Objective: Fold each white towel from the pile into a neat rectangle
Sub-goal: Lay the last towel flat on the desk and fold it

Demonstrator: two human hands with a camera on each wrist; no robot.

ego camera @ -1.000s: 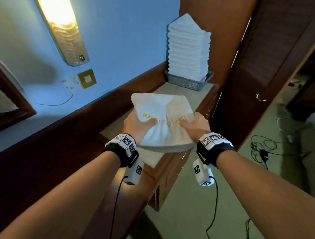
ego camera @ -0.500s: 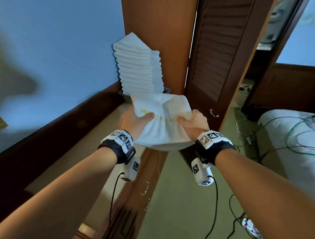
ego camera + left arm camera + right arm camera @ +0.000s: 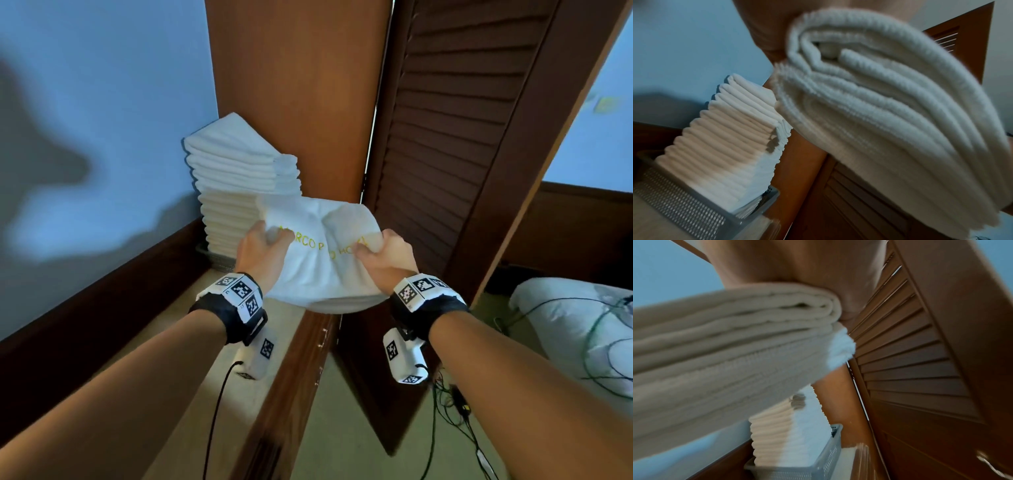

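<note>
A folded white towel point(image 3: 322, 260) with yellow embroidered lettering is held up in the air in front of me. My left hand point(image 3: 262, 251) grips its left edge and my right hand point(image 3: 385, 255) grips its right edge. The wrist views show its stacked layers from below point(image 3: 879, 121) point(image 3: 725, 356). Behind it, a tall stack of folded white towels point(image 3: 239, 178) stands in a grey mesh basket point(image 3: 680, 206) at the far end of the counter, against the wooden panel. The held towel is level with the middle of the stack.
A beige counter point(image 3: 205, 342) with a dark wood edge runs along the blue wall on the left. A louvred wooden door point(image 3: 455, 171) stands open at the right. Cables point(image 3: 455, 404) lie on the floor, and a white bed point(image 3: 575, 318) with cords is at far right.
The view has swung right and closer to the stack. Both hands have carried the folded towel up and toward the stack, still gripping it the same way.
</note>
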